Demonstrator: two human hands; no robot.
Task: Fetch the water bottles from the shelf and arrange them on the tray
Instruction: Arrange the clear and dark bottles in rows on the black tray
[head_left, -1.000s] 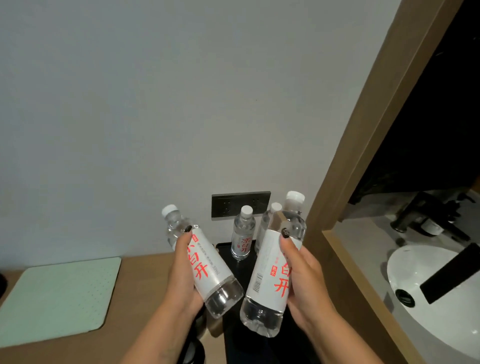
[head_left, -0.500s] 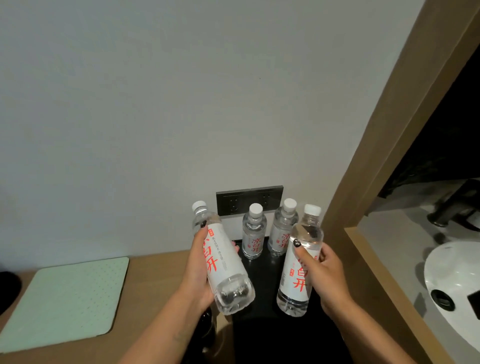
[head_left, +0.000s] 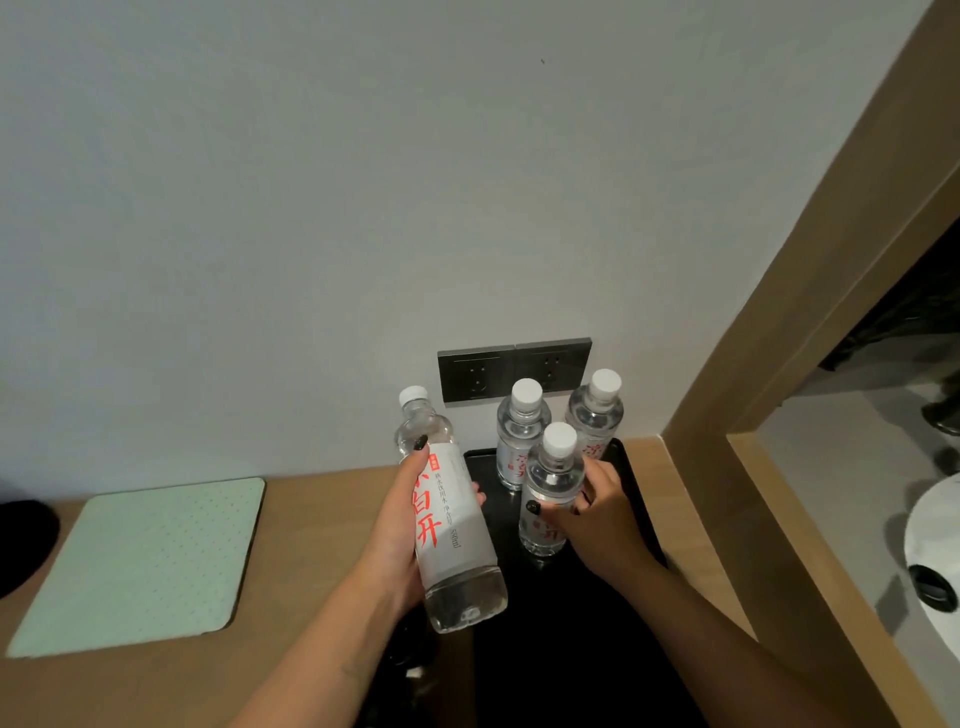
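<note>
Left hand (head_left: 400, 535) is wrapped firmly around a tilted water bottle (head_left: 447, 525), cap leaning away toward the wall, base raised over the near left edge of the black tray (head_left: 631, 483). Right hand (head_left: 597, 519) grips a second bottle (head_left: 548, 493) by its label, fingers curled round it; this bottle stands upright on the tray, though contact at its base cannot be confirmed. Two further bottles stand upright at the tray's rear: one (head_left: 519, 436) to the left, one (head_left: 595, 415) to the right, near each other. Tray sits on a wooden counter (head_left: 322, 519) against the wall, below a dark double socket (head_left: 511, 366). A pale green mat (head_left: 140, 561) lies well apart on the left
</note>
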